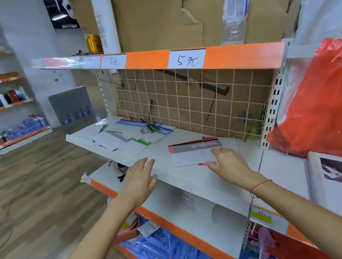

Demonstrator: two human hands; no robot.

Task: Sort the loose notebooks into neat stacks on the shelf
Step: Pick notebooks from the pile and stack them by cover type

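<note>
A white shelf (194, 176) runs across the middle of the view. On its right part lies a small stack of red-and-grey notebooks (195, 151). My right hand (229, 165) touches the stack's near right corner with straight fingers. My left hand (139, 177) hovers open over the shelf's front edge, to the left of the stack and holding nothing. Several loose notebooks (127, 136) with blue, green and grey covers lie scattered on the shelf's left end.
A wire grid backs the shelf (195, 104). An upper shelf with orange edge and price tags (186, 60) hangs overhead. A red plastic bag (326, 103) bulges at the right. Lower shelves hold blue packets (168, 255). Wood floor lies to the left.
</note>
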